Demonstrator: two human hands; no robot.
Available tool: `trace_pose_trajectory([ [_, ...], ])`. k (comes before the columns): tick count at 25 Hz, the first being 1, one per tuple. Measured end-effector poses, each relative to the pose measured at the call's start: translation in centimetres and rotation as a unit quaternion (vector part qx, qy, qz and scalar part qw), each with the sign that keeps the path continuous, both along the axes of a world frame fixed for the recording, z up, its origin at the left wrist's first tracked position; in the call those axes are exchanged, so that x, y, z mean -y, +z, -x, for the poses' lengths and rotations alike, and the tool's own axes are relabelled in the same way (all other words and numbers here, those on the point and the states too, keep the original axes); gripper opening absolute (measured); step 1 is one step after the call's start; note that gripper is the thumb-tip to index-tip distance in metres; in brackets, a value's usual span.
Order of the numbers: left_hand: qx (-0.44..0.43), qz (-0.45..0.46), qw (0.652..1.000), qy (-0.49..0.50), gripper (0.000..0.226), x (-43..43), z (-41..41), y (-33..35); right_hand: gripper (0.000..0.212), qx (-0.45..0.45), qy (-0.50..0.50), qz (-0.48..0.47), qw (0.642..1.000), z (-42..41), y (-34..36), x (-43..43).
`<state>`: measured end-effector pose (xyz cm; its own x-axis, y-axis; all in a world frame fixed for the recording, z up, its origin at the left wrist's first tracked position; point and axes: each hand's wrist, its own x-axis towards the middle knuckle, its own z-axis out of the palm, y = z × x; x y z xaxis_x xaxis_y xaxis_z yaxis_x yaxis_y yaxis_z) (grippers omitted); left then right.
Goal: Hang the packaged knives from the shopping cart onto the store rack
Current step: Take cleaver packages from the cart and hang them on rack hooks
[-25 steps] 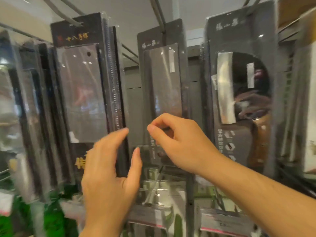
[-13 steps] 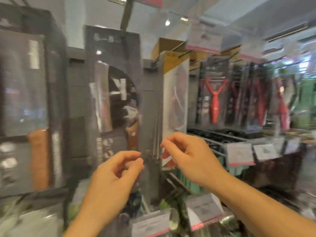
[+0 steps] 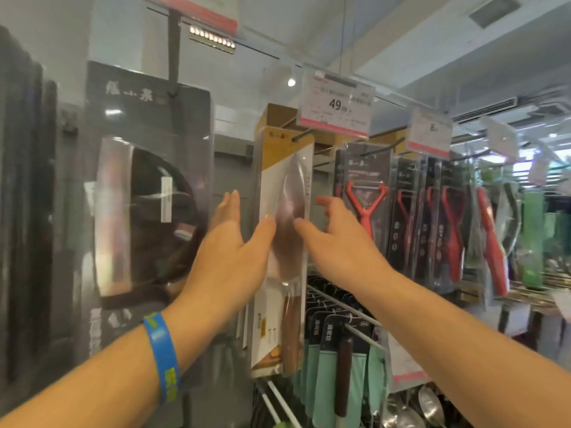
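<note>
Hands: both are reaching up to the yellow-and-white packaged knife (image 3: 278, 168), the left hand (image 3: 228, 251) on its left side and the right hand (image 3: 338, 242) on its right. Neither is gripping anything.
Left hand: its fingers are lying straight and together beside the pack's left edge and the thumb is crossing the front of it. A blue wristband (image 3: 162, 356) is sitting on the wrist.
Right hand: its fingers are spreading wide, with the thumb pointing at the pack's right edge. It may be brushing the plastic, though blur is making contact hard to judge.
Packaged knife: it is hanging upright from a black peg (image 3: 301, 135) between the two hands, handle downward.
Neighbours: a grey packaged cleaver (image 3: 148, 193) is hanging just to the left on its own hook. Red peelers (image 3: 366, 205) are hanging to the right. A price tag (image 3: 335, 108) is showing 49 above.
Done: this pack is looking hung, with its weight on the peg rather than in the hands, which seem to be only steadying or squaring it.
Left: the shopping cart is lying outside the view, so I cannot tell how many packs are waiting. The likely next step is going back to it for another.
</note>
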<state>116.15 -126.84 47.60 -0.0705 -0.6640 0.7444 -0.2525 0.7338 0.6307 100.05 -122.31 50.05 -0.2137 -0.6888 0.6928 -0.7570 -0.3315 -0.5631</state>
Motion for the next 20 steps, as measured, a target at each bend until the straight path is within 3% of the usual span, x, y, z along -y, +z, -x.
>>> trace_pose_trajectory([
  [2, -0.005, -0.017, 0.999, -0.029, 0.076, 0.5, 1.1, 0.1, 0.081, 0.021, -0.019, -0.021, 0.999, 0.0, 0.1, 1.2],
  [5, 0.004, 0.0, 0.998, -0.061, 0.068, 1.2, 2.1, 0.6, 0.093, 0.06, -0.029, -0.046, 0.997, 0.0, 0.4, 2.4],
  [8, 0.032, 0.023, 0.996, -0.075, 0.057, 0.7, 2.8, 0.2, 0.089, 0.095, -0.025, -0.057, 0.993, -0.7, 0.3, 2.7],
  [13, 0.018, -0.006, 0.994, -0.106, 0.061, 0.6, 2.7, -0.1, 0.064, 0.112, -0.016, -0.051, 0.992, -1.1, 0.1, 2.2],
  [20, -0.003, -0.01, 0.995, -0.1, 0.052, -0.4, 2.3, 0.6, 0.062, 0.087, -0.044, -0.086, 0.991, -1.6, 1.0, 0.9],
])
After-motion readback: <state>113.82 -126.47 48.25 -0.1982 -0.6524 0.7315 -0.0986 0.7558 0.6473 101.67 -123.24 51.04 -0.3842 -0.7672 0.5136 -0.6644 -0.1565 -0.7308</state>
